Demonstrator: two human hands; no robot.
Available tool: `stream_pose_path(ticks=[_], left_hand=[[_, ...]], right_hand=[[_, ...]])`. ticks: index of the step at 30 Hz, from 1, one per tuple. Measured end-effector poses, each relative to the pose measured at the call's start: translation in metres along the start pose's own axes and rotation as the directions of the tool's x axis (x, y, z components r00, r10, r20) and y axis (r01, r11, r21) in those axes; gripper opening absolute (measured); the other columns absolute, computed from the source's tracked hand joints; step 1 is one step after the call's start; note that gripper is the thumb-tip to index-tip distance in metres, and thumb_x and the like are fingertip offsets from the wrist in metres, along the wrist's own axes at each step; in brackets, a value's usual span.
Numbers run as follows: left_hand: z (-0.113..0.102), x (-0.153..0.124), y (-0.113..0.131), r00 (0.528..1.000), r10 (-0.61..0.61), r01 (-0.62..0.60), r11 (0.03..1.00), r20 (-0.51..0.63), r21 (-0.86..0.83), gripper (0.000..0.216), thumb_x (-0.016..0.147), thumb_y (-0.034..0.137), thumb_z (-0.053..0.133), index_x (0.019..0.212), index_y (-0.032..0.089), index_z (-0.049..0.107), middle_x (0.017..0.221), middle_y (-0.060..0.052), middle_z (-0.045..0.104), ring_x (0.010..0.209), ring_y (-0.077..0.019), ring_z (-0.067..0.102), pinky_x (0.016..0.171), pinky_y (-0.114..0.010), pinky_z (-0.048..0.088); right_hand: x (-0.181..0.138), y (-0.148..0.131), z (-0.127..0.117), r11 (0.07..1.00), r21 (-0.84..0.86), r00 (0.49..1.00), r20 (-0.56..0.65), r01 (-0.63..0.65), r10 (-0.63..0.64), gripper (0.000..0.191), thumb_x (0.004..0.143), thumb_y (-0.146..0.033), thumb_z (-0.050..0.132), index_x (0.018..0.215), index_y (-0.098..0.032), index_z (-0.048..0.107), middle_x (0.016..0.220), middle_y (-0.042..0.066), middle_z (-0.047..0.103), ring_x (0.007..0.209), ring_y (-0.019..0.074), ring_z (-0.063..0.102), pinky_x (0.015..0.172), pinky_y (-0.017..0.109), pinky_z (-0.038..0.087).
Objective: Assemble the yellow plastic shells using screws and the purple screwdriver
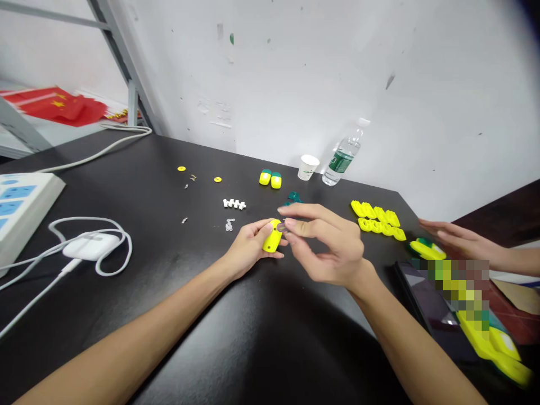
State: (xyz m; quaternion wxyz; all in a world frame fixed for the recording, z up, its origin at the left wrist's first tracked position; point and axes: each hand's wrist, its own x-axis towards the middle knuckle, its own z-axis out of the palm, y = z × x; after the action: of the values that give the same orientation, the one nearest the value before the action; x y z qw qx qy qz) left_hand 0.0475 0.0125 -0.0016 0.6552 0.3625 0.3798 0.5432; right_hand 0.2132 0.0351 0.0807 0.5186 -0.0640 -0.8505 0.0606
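Note:
My left hand (248, 247) is closed round a small yellow plastic shell (272, 238) with dark holes in it, held just above the black table. The thumb and fingers of my right hand (327, 244) pinch a small, clear purplish piece (282, 226) at the shell's upper right edge. I cannot tell whether that piece touches the shell. Behind my hands lie white blocks (234, 204), small clear parts (229, 225) and dark green parts (294, 197). Two yellow and green rounded pieces (270, 179) stand farther back.
Yellow shells (379, 220) lie in rows at the right. Another person's hand (468, 244) is beside a dark tablet (426, 298) there. A paper cup (308, 167) and water bottle (346, 154) stand by the wall. White cables (90, 247) and a power strip (29, 208) occupy the left.

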Motion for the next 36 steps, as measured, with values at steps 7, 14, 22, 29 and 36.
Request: stream_pose_path(ticks=[7, 14, 22, 29, 36], left_hand=[[-0.0009, 0.0003, -0.001, 1.0, -0.013, 0.013, 1.0, -0.007, 0.017, 0.039, 0.085, 0.043, 0.071, 0.112, 0.016, 0.066, 0.092, -0.009, 0.073, 0.085, -0.022, 0.071, 0.067, -0.035, 0.063], [-0.0015, 0.0013, -0.0022, 1.0, -0.006, 0.006, 1.0, -0.008, 0.004, 0.038, 0.085, 0.043, 0.071, 0.112, 0.016, 0.066, 0.099, -0.01, 0.073, 0.089, -0.0243, 0.072, 0.069, -0.038, 0.063], [-0.0006, 0.0007, -0.0005, 1.0, -0.003, 0.003, 1.0, -0.003, 0.006, 0.039, 0.086, 0.044, 0.07, 0.111, 0.014, 0.067, 0.097, -0.011, 0.072, 0.086, -0.0234, 0.071, 0.068, -0.038, 0.063], [0.0, 0.0, 0.0004, 1.0, -0.009, 0.009, 1.0, -0.003, 0.007, 0.039, 0.086, 0.041, 0.071, 0.114, 0.014, 0.066, 0.099, -0.012, 0.071, 0.083, -0.0214, 0.071, 0.068, -0.037, 0.063], [0.0003, -0.0006, 0.0021, 1.0, -0.021, 0.021, 1.0, -0.004, 0.007, 0.033, 0.087, 0.037, 0.069, 0.112, 0.015, 0.067, 0.094, -0.009, 0.07, 0.084, -0.0208, 0.069, 0.069, -0.038, 0.063]], right_hand=[[-0.0029, 0.0013, 0.0001, 0.998, -0.059, 1.0, -0.011, -0.005, 0.004, 0.019, 0.081, -0.003, 0.066, 0.087, -0.02, 0.066, 0.1, 0.008, 0.074, 0.079, 0.0146, 0.071, 0.061, 0.025, 0.061], [-0.0029, 0.0001, 0.0031, 1.0, 0.001, 1.0, 0.026, -0.01, 0.01, 0.031, 0.083, 0.003, 0.057, 0.102, -0.02, 0.067, 0.108, 0.01, 0.074, 0.095, 0.0175, 0.072, 0.074, 0.03, 0.064], [-0.0044, 0.0015, 0.0039, 1.0, 0.023, 1.0, 0.011, -0.019, 0.019, 0.033, 0.081, 0.003, 0.059, 0.105, -0.018, 0.066, 0.114, 0.013, 0.073, 0.102, 0.021, 0.071, 0.078, 0.034, 0.064], [-0.0032, 0.0016, 0.0024, 0.999, -0.015, 1.0, -0.011, -0.029, 0.029, 0.023, 0.08, -0.001, 0.066, 0.093, -0.019, 0.067, 0.108, 0.011, 0.073, 0.087, 0.0172, 0.072, 0.067, 0.03, 0.062], [-0.0022, 0.001, 0.0016, 1.0, 0.002, 1.0, -0.018, -0.023, 0.023, 0.022, 0.08, 0.002, 0.065, 0.088, -0.018, 0.066, 0.097, 0.01, 0.075, 0.081, 0.0155, 0.072, 0.065, 0.027, 0.061]])
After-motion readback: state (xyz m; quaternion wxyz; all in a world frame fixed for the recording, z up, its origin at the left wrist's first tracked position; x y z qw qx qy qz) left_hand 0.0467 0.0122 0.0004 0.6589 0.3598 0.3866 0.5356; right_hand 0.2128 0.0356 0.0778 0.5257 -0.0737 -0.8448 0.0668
